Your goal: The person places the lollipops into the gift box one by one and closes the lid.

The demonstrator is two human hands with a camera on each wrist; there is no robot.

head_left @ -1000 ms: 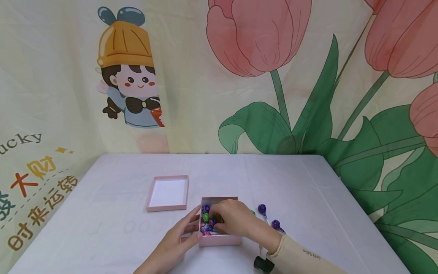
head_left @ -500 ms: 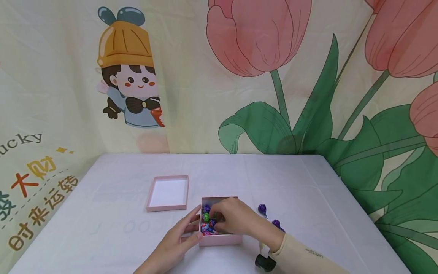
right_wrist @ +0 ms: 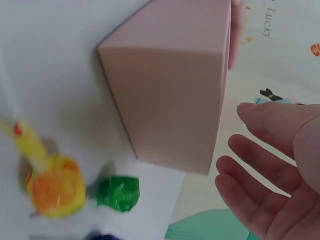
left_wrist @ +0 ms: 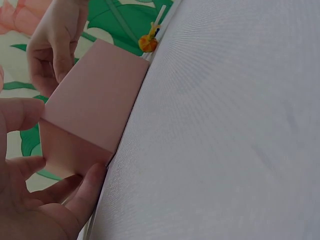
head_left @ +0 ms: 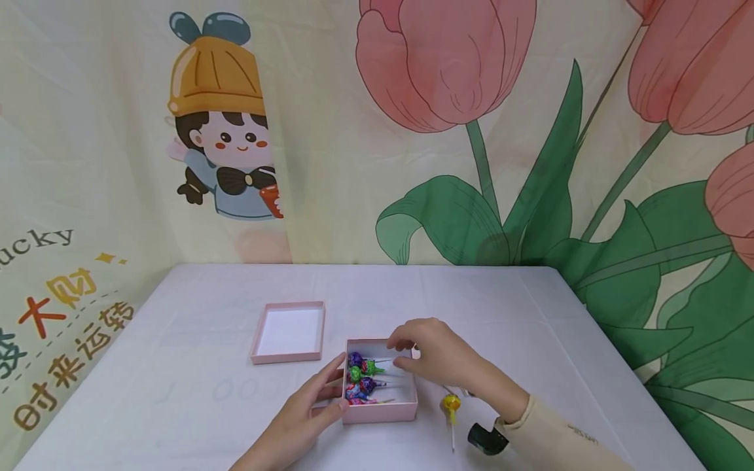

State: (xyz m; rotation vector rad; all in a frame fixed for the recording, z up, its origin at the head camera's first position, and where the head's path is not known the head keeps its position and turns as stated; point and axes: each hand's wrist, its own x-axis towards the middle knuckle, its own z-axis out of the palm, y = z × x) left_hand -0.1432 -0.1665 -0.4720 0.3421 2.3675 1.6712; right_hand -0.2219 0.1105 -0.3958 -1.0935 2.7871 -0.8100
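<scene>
A pink open box stands on the table, with several wrapped lollipops along its left side, sticks pointing right. My left hand rests its spread fingers and thumb on the box's left side; the left wrist view shows the fingertips on the pink wall. My right hand hovers above the box's right edge. Its fingers bend loosely and the right wrist view shows nothing between them. Right of the box lies a yellow-orange lollipop, and close by, a green one and a purple one.
The shallow pink lid lies inside-up behind and left of the box. A black device sits at my right wrist, above the white tabletop. Beyond the table's far edge hangs a printed backdrop.
My right hand has come up out of the box and moved right, uncovering the lollipops inside and the yellow one beside it. The left hand has stayed where it was.
</scene>
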